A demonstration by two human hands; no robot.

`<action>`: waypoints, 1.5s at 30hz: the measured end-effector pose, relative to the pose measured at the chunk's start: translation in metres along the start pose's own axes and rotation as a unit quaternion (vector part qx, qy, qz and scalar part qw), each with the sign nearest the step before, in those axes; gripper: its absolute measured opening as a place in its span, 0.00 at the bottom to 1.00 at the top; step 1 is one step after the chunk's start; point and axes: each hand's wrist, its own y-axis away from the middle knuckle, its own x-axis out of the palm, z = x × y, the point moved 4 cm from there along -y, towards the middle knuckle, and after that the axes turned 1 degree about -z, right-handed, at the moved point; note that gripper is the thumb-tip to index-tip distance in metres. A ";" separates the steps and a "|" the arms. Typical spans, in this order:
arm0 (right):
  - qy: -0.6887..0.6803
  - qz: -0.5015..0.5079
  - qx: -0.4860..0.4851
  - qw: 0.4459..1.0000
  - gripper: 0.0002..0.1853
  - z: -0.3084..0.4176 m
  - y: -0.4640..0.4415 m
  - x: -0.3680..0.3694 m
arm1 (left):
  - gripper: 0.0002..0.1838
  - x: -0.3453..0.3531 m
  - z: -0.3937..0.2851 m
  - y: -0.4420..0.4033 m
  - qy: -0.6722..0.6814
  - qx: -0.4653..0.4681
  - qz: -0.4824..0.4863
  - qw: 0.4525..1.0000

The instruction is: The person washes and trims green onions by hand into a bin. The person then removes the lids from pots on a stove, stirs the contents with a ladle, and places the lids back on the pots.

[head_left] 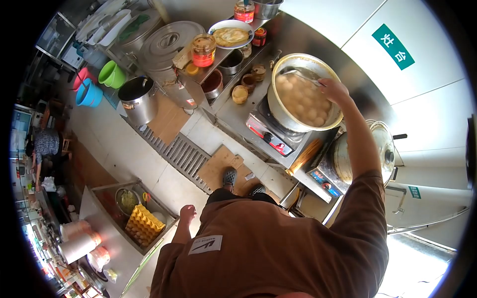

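My right hand [334,91] is closed around the handle of a metal ladle [304,75], held over the far side of a large pot [278,107]. Part of the ladle dips into brown liquid, where several round, pale eggs [303,99] float. The pot stands on a gas stove [268,131] with a dark knob at its front. Down by my side hangs my left hand [188,213], its fingers loosely curled with nothing visible in them.
A lidded pot [365,149] stands on a second burner, with a bamboo brush [304,156] between the stoves. Jars [203,49] and a plate of food [231,34] line the shelf. A tall steel pot [139,102] and egg trays [144,224] lie leftward. Another person [47,144] bends far left.
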 end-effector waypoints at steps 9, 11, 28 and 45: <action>0.032 0.059 -0.031 0.997 0.14 -0.003 -0.008 0.024 | 0.13 -0.003 -0.003 -0.009 0.004 0.005 -0.002 1.000; 0.032 0.088 -0.015 0.995 0.17 -0.005 -0.005 0.027 | 0.13 0.005 -0.015 -0.011 0.024 0.031 0.014 0.999; 0.043 0.125 0.008 0.991 0.12 -0.002 0.045 0.007 | 0.11 0.006 -0.017 -0.015 0.008 0.018 0.026 0.999; 0.057 0.152 0.045 0.986 0.10 -0.029 0.091 0.009 | 0.10 0.018 -0.034 -0.012 0.009 0.028 0.042 0.999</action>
